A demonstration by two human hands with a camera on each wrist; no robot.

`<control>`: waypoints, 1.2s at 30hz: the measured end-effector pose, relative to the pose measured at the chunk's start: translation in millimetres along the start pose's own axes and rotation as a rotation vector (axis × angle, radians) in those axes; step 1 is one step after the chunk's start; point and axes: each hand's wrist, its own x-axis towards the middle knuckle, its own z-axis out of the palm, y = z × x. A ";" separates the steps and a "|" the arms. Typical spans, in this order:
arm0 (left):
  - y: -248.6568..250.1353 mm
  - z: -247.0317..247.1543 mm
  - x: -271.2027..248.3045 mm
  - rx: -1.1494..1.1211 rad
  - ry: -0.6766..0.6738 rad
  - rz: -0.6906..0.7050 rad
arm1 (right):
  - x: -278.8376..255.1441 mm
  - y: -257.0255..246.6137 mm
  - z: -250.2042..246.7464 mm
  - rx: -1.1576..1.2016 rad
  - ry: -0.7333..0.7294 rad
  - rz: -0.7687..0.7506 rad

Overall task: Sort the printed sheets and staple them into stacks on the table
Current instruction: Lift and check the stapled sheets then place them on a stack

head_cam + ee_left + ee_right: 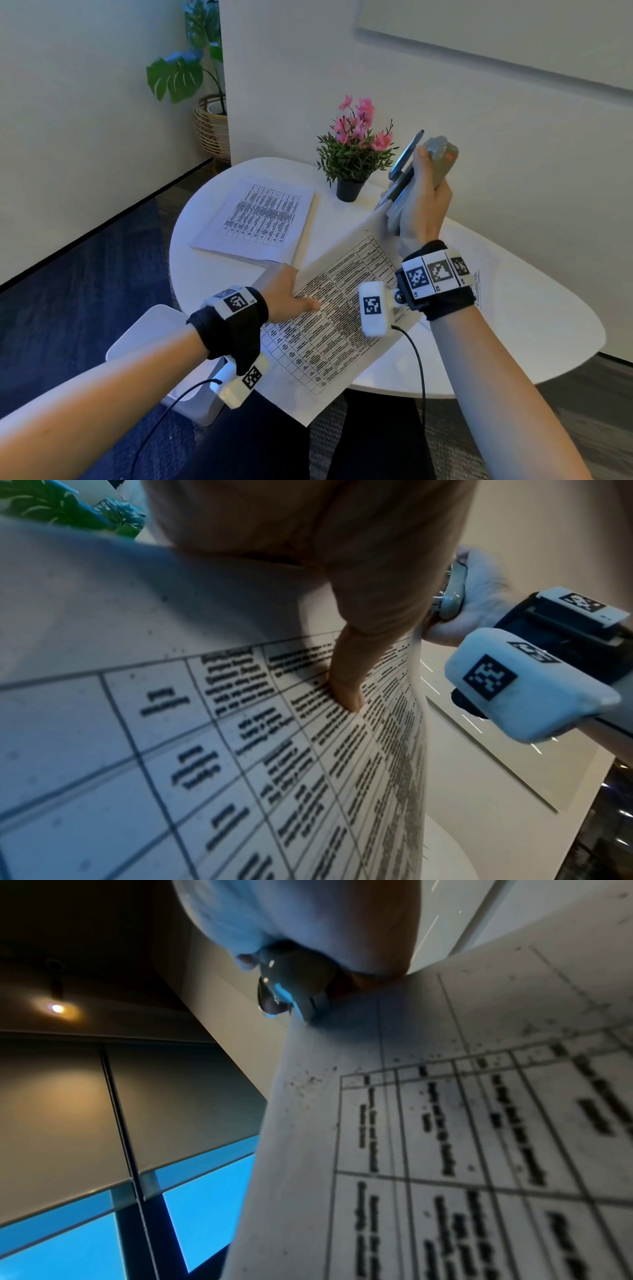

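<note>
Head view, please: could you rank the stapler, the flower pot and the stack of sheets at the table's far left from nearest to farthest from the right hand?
1. Stapler: gripped in the right hand, raised.
2. Flower pot: on the table, just left of that hand.
3. Stack of sheets: farther left, flat on the table.

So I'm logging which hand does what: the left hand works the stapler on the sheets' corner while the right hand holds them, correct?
Swapped. In the head view the right hand grips the stapler at the corner of the printed sheets, and the left hand holds them, thumb on top.
</note>
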 end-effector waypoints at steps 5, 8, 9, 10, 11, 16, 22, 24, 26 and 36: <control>-4.9 3.5 3.9 0.022 -0.007 0.007 | 1.0 8.2 -1.6 -0.115 0.068 -0.078; -8.5 7.9 3.2 0.046 -0.010 -0.018 | 4.2 19.3 -5.6 -0.181 0.082 -0.044; -10.2 9.1 3.3 0.054 -0.003 -0.027 | 7.1 24.4 -7.5 -0.197 0.057 -0.007; -12.1 9.8 3.3 0.065 0.007 -0.035 | 10.6 30.6 -10.3 -0.213 0.031 0.030; -14.9 9.7 4.1 0.068 0.018 -0.048 | 13.1 35.6 -13.2 -0.261 0.013 0.057; -44.9 -7.6 9.4 -0.057 0.128 -0.191 | 26.7 67.9 -47.4 -0.666 0.104 0.065; -76.8 -34.2 9.9 -0.177 0.306 -0.261 | 19.2 124.4 -91.4 -1.445 -0.351 0.424; -80.8 -39.6 9.5 -0.271 0.365 -0.264 | 12.9 134.2 -93.2 -1.595 -0.497 0.439; -81.5 -46.6 8.5 -0.376 0.424 -0.249 | 11.0 139.0 -91.0 -1.684 -0.568 0.450; -97.7 -78.6 21.1 -0.879 0.664 -0.216 | -27.2 130.6 -16.7 -0.560 -0.728 0.756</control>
